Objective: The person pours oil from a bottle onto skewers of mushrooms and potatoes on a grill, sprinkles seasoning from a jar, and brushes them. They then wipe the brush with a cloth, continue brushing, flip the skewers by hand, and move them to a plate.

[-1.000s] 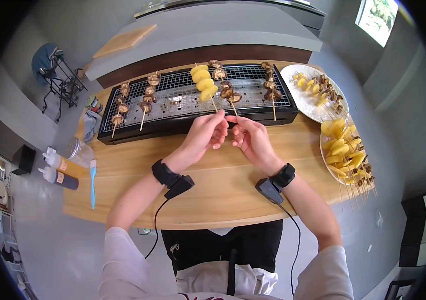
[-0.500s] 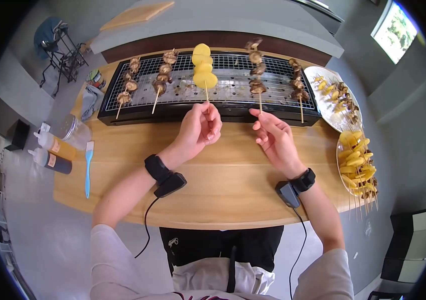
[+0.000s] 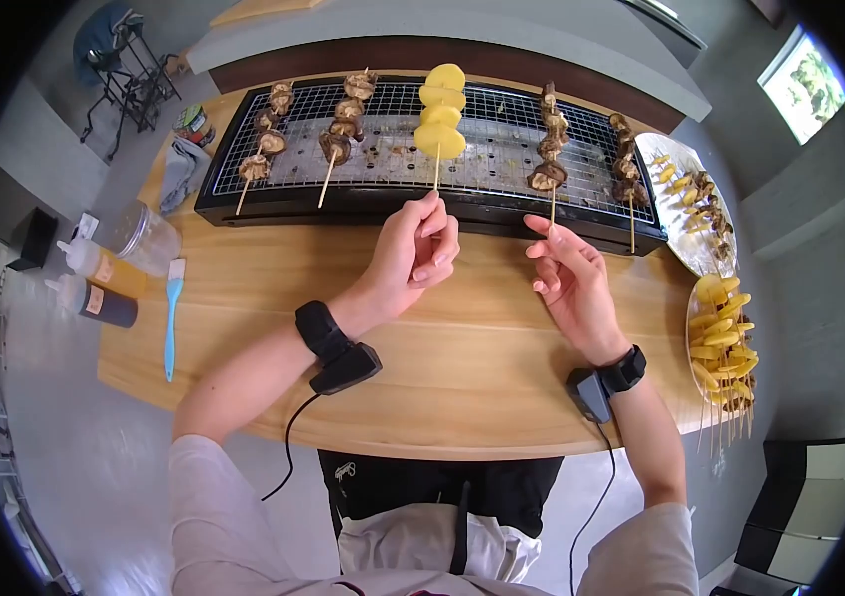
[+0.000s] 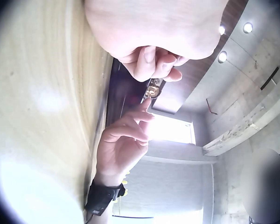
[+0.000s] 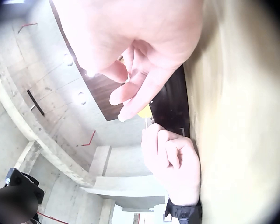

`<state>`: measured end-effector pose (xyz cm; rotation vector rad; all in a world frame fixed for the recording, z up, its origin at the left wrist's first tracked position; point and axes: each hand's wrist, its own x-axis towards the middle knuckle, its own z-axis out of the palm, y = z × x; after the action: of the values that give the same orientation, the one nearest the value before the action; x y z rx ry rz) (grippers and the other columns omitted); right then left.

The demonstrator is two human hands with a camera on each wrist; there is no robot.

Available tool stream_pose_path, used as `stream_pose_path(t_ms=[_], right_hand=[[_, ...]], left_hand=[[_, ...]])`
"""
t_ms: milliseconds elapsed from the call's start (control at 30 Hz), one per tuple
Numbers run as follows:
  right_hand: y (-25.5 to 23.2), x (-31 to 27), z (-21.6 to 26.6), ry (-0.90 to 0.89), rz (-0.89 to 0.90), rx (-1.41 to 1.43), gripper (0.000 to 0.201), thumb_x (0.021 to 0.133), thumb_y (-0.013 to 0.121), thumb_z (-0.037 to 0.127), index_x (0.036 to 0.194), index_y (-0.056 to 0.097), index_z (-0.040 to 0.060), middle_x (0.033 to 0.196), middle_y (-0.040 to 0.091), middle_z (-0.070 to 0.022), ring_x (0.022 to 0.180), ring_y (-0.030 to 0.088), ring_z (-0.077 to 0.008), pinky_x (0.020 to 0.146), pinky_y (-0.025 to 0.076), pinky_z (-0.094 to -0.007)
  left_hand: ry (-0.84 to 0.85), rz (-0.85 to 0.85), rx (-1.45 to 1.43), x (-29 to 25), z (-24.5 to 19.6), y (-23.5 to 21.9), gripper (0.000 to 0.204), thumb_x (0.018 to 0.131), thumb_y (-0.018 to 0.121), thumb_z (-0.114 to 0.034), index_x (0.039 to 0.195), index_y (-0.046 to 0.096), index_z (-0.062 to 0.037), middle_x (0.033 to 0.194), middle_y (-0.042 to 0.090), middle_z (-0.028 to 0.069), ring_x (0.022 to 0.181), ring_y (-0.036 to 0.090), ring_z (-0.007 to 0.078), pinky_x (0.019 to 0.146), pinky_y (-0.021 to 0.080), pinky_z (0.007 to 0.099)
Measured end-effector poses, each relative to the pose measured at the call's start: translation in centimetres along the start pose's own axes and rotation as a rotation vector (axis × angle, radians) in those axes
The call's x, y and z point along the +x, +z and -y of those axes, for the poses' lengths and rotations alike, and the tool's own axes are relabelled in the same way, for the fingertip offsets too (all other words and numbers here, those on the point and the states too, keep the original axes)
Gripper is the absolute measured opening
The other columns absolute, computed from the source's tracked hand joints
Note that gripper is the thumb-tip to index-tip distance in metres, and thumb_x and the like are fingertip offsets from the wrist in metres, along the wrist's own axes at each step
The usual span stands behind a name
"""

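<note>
In the head view, my left hand (image 3: 408,253) pinches the bare stick end of a skewer of yellow potato slices (image 3: 439,139), which lies over the middle of the grill (image 3: 283,211). To its right, my right hand (image 3: 574,283) has thumb and fingertips on the stick of a mushroom skewer (image 3: 549,149). Both hands are at the grill's front edge, spaced apart. The right wrist view shows the left hand (image 5: 170,156) with curled fingers below a bit of yellow potato. In the left wrist view, the right hand (image 4: 123,144) reaches toward a mushroom piece.
More mushroom skewers (image 3: 343,119) lie on the grill at left and far right. A white plate (image 3: 683,243) of skewers stands right, with a pile of potato skewers (image 3: 720,343) nearer. Sauce bottles (image 3: 95,301), a clear jar (image 3: 149,243) and a blue brush (image 3: 173,318) stand or lie left.
My hands have moved apart; the right carried the mushroom skewer rightward, away from the potato skewer. The potato skewer has straightened from its slant. The head view has shifted too.
</note>
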<state>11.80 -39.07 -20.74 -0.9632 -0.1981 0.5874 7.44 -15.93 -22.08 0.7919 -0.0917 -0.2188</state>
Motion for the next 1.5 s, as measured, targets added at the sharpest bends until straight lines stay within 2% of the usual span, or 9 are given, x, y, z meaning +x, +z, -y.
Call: stream_pose_path(t_ms=[67,133,267,467,567,767,833,1133,1500], right_hand=[[0.0,-0.1,0.1,-0.004,0.014,0.014,0.037,0.100,0.050,0.018,0.129,0.051,-0.0059,0.090,0.069,-0.0065,0.059,0.049,-0.0037,0.062,0.053,-0.0237],[-0.1,-0.1,0.2,0.001,0.065,0.061,0.037,0.101,0.048,0.017,0.130,0.051,-0.0066,0.093,0.069,-0.0074,0.061,0.049,-0.0041,0.063,0.053,-0.0236],[-0.2,0.0,0.2,-0.012,0.050,0.083,0.037,0.101,0.049,0.015,0.130,0.050,-0.0071,0.093,0.068,-0.0070,0.061,0.049,-0.0043,0.064,0.053,-0.0239],[-0.2,-0.1,-0.1,-0.009,0.053,0.081,0.035,0.099,0.052,0.014,0.128,0.052,-0.0054,0.086,0.065,-0.0032,0.061,0.049,-0.0025,0.063,0.054,-0.0216],[0.0,-0.2,-0.1,0.007,0.068,0.053,0.033,0.099,0.054,0.015,0.126,0.055,-0.0037,0.085,0.064,-0.0023,0.060,0.049,-0.0012,0.062,0.053,-0.0205],[0.3,-0.2,0.1,0.010,0.031,0.045,0.030,0.098,0.056,0.016,0.122,0.059,-0.0023,0.082,0.064,-0.0010,0.058,0.047,-0.0005,0.060,0.052,-0.0194],[0.3,-0.2,0.2,-0.016,0.009,0.018,0.029,0.098,0.057,0.016,0.121,0.060,-0.0018,0.081,0.064,-0.0011,0.057,0.045,-0.0004,0.058,0.051,-0.0190],[0.4,-0.6,-0.3,-0.051,-0.005,-0.016,0.025,0.097,0.057,0.017,0.116,0.061,-0.0003,0.082,0.066,-0.0040,0.053,0.044,-0.0022,0.056,0.050,-0.0226],[2.2,-2.4,-1.2,-0.179,-0.167,-0.031,0.017,0.098,0.055,0.015,0.106,0.060,0.0008,0.078,0.067,-0.0110,0.046,0.046,-0.0066,0.049,0.048,-0.0257]], left_hand=[[0.003,-0.003,0.015,0.1,0.0,0.3,0.041,0.105,0.034,-0.038,0.070,0.035,-0.0147,0.055,0.040,0.0003,0.040,0.025,0.0066,0.036,0.019,0.0220],[0.023,-0.111,0.037,0.1,0.1,0.5,0.041,0.105,0.036,-0.036,0.070,0.037,-0.0141,0.054,0.040,0.0001,0.039,0.025,0.0065,0.035,0.019,0.0219],[0.025,-0.145,0.116,-0.1,0.0,0.9,0.040,0.104,0.039,-0.035,0.072,0.040,-0.0124,0.054,0.043,0.0006,0.037,0.027,0.0063,0.034,0.021,0.0215],[0.087,-0.201,0.205,-0.4,0.8,1.0,0.037,0.104,0.040,-0.031,0.075,0.043,-0.0096,0.052,0.046,0.0025,0.035,0.030,0.0067,0.034,0.025,0.0215],[0.119,-0.202,0.219,-0.2,1.0,1.1,0.036,0.104,0.037,-0.030,0.074,0.042,-0.0102,0.050,0.043,0.0021,0.036,0.029,0.0072,0.034,0.023,0.0214],[0.073,-0.130,0.163,-0.4,0.8,1.1,0.038,0.104,0.033,-0.030,0.071,0.035,-0.0133,0.046,0.032,0.0001,0.036,0.023,0.0077,0.035,0.018,0.0234],[0.118,-0.133,0.258,-0.7,0.9,1.2,0.038,0.104,0.032,-0.029,0.069,0.034,-0.0141,0.045,0.031,-0.0002,0.037,0.022,0.0075,0.036,0.018,0.0243],[0.124,-0.067,0.403,-0.9,1.2,1.1,0.037,0.102,0.032,-0.029,0.068,0.032,-0.0142,0.046,0.036,0.0032,0.042,0.030,0.0100,0.039,0.021,0.0244],[0.122,-0.093,0.375,-0.9,1.2,1.0,0.037,0.101,0.031,-0.028,0.068,0.031,-0.0131,0.045,0.036,0.0039,0.041,0.029,0.0102,0.040,0.022,0.0245]])
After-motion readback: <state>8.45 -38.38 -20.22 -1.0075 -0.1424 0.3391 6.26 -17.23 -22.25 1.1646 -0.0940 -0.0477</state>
